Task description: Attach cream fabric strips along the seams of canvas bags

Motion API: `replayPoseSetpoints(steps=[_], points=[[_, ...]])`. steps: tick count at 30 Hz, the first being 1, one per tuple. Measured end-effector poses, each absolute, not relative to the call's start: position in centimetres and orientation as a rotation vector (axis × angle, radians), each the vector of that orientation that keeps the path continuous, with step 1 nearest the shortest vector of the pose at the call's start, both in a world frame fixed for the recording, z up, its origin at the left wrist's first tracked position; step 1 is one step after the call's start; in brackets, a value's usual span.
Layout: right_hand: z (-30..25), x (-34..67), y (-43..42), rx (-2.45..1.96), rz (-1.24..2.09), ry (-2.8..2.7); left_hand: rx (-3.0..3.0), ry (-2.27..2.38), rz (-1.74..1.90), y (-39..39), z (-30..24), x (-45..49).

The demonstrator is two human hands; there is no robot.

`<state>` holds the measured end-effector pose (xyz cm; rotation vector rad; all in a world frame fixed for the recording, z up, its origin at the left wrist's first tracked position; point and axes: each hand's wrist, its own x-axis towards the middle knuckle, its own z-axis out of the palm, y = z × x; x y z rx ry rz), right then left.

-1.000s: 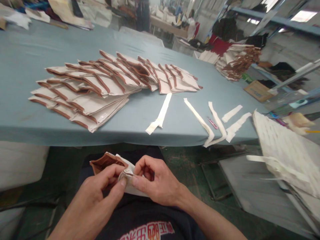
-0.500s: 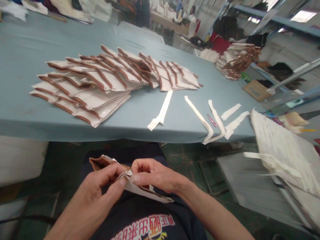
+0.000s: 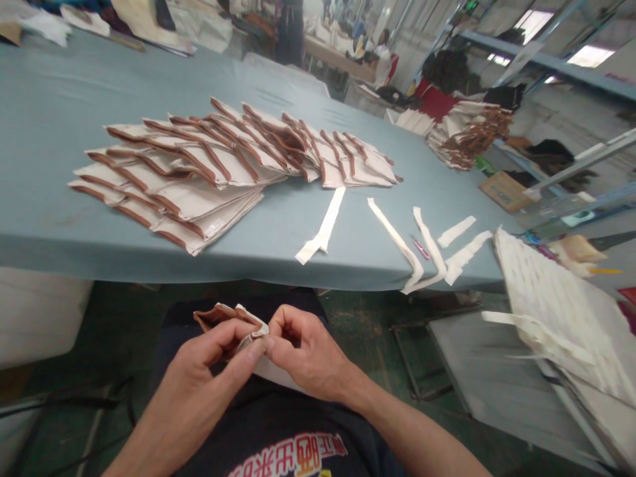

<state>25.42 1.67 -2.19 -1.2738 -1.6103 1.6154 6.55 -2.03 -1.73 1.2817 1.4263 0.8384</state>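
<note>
- So, the brown-lined fabric piece (image 3: 283, 373) is up over the person's lap (image 3: 176, 321), this side of the tbl's near edge; dark cloth shows btwn.
- L hand (image 3: 211, 368): thumb + forefinger pinched tight on the folded rim, the brown-lined mouth gaping beyond.
- R hand (image 3: 311, 354): thumb + forefinger closed on the same rim, just beside the L thumb, other fingers curled; can't tell if anything else is tucked in there.
- V. little room btwn the fingertips, nearly meeting. Green floor (image 3: 355, 324) shows past the R forearm, out to a grey panel (image 3: 477, 351).
- Tbl (image 3: 238, 265): cloth-covered, front edge draping down ahead of the hands.
- Stacked fabric pieces (image 3: 199, 159) fan out on it, set back from that edge, w/ blue-grey tabletop in front.
- Off-white strips (image 3: 325, 228) lie farther R, some ends at/nr the front edge; slim pink tool (image 3: 420, 248) btwn two.
- Pale slatted-looking sheet (image 3: 561, 318) nr tbl's R corner.
</note>
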Motion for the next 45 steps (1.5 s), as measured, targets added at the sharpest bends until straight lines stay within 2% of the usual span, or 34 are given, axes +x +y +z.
replayPoseSetpoints(steps=[7, 12, 20, 26, 29, 31, 36, 40, 45], points=[[-2.5, 25.2, 1.3, -1.344, 1.543, -1.662, 1.312, 1.381, 0.860, -2.1, -3.6, 5.5], [-2.6, 24.2, 0.7, -1.372, 1.235, -1.758, 1.290, 1.427, 0.900, -2.0, -3.7, 5.4], [-3.7, 22.4, -0.7, -1.496, 0.942, -1.773, 1.334, 1.540, 0.903, -1.6, -2.0, 6.4], [-3.3, 21.6, -1.7, -1.402, 1.199, -1.602, 1.394, 1.558, 0.936, -2.2, -1.9, 6.0], [-2.0, 22.9, -1.4, -1.283, 1.486, -1.593, 1.437, 1.449, 0.958, -2.7, -2.4, 5.1], [-1.3, 24.1, -1.0, -1.133, 1.542, -1.684, 1.459, 1.397, 0.968, -3.1, -2.7, 4.5], [-0.8, 25.9, 1.1, -0.834, 1.070, -1.960, 1.516, 1.290, 0.993, -3.5, -1.8, 3.8], [-0.6, 25.7, 3.0, -0.519, 0.967, -2.176, 1.552, 1.217, 1.021, -3.4, -1.4, 3.7], [-0.5, 25.5, 4.6, -0.353, 0.790, -2.332, 1.608, 1.171, 1.033, -3.8, -2.4, 3.3]])
